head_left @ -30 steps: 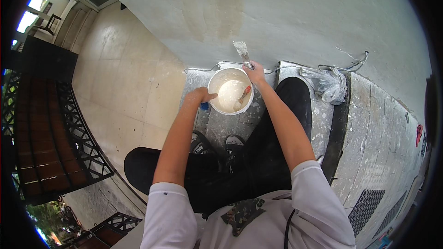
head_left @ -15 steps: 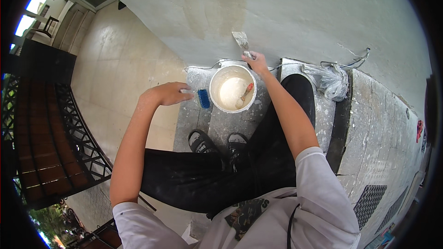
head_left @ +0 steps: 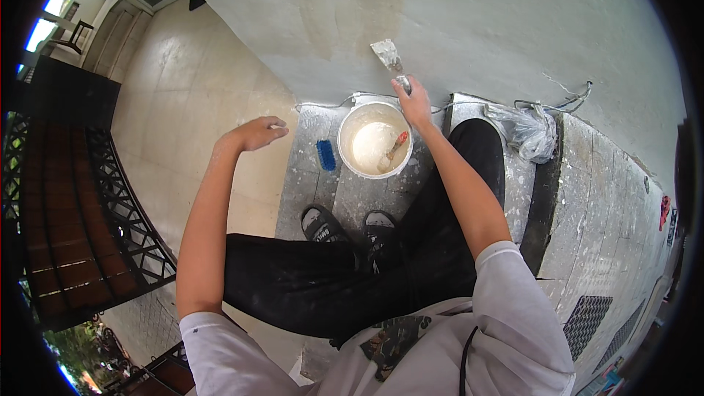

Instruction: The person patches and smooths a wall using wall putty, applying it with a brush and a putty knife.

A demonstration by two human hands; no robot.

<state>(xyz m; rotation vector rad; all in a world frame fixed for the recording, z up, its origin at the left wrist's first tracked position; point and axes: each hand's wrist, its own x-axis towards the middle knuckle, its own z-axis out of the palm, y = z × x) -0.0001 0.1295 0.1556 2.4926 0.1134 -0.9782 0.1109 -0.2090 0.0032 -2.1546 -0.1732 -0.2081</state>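
My right hand (head_left: 415, 101) grips a putty knife (head_left: 387, 53), its blade pale with paste. The blade points away from me at the grey wall (head_left: 469, 37); whether it touches I cannot tell. Below that hand stands a white bucket (head_left: 342, 155) holding creamy off-white paste (head_left: 372, 143). A red-handled tool (head_left: 401, 139) leans inside, its lower end in the paste. To the left of the bucket lies a blue-bristled brush (head_left: 325, 155). My left hand (head_left: 257, 133) hovers over the floor further left, holding nothing, fingers loosely bent and a little apart.
A clear plastic bag (head_left: 534, 136) lies on the stone step to the right, near cables (head_left: 576, 95) from the wall. Thin wire runs along the wall's foot behind the bucket. My sandalled feet (head_left: 323, 224) are just in front of it. A black metal railing (head_left: 125, 198) stands at left.
My left hand has drawn left, away from the blue brush, its fingers bending more. My right hand and the putty knife have shifted slightly, the blade still toward the wall.
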